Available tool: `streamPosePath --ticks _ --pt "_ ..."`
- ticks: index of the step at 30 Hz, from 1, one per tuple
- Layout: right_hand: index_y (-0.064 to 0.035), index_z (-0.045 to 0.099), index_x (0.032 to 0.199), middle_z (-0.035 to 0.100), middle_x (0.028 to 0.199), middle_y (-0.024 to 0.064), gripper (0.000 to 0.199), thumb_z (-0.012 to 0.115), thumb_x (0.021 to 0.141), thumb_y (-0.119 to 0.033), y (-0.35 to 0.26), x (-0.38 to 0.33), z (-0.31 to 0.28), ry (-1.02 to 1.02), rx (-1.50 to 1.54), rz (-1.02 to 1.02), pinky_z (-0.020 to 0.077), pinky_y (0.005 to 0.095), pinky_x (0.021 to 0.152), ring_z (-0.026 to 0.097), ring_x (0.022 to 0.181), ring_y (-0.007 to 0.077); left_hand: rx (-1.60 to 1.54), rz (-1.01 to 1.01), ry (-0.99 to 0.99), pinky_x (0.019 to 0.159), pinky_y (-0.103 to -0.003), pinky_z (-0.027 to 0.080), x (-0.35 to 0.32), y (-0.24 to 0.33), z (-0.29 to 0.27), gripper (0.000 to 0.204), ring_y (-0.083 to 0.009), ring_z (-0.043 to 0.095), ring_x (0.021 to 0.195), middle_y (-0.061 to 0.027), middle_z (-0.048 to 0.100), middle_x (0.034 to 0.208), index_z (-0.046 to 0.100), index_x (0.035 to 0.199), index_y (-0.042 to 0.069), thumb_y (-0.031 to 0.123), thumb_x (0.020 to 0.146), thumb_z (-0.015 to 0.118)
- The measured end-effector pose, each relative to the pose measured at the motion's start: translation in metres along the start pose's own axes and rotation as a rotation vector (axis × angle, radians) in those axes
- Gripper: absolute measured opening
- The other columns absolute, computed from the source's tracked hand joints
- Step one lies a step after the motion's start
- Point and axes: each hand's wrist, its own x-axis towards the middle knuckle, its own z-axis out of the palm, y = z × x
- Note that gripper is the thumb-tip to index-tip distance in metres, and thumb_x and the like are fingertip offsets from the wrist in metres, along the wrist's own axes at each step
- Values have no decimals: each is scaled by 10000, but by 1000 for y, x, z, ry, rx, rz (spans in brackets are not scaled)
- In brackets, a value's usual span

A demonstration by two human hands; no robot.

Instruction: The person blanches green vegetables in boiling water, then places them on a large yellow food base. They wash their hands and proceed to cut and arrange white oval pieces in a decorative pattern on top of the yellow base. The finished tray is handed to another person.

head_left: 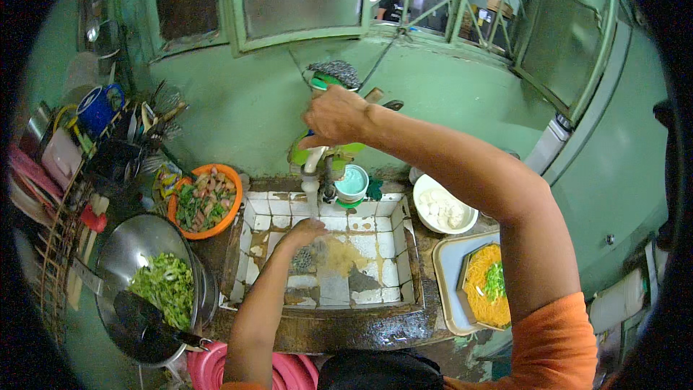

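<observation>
From the head view, I have the tiled sink (387,245) bounded by its raised rim, an orange bowl (200,235) left and a white bowl (455,230) right. The white tap (313,162) stands at the back edge, long axis near upright, spout down. My left hand (306,232) spreads below; my right hand (336,114) curls above, apart, grip unclear.

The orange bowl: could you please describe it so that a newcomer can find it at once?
Start at the white-tiled sink in the middle. Beside its far left corner, just beyond the big metal wok, stands the orange bowl. Its orange rim around green and pinkish pieces sets it apart from the grey wok.
</observation>
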Motion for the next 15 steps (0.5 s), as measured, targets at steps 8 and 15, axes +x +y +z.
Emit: streamPosePath --ticks 8,15 --pt "-13 685 934 663 734 177 524 457 896 -483 -7 20 29 6 412 334 517 463 624 667 757 356 24 15 4 881 -321 460 -29 -10 -16 458 -205 593 1021 -122 639 1134 597 1161 0 316 838 668" --pt "-37 670 851 660 709 131 518 426 942 -485 8 -25 67 256 894 435 525 416 594 650 604 270 16 285 159 935 -352 432 -87 67 -79 461 -242 572 1065 -143 609 1191 555 1183 7 313 847 634"
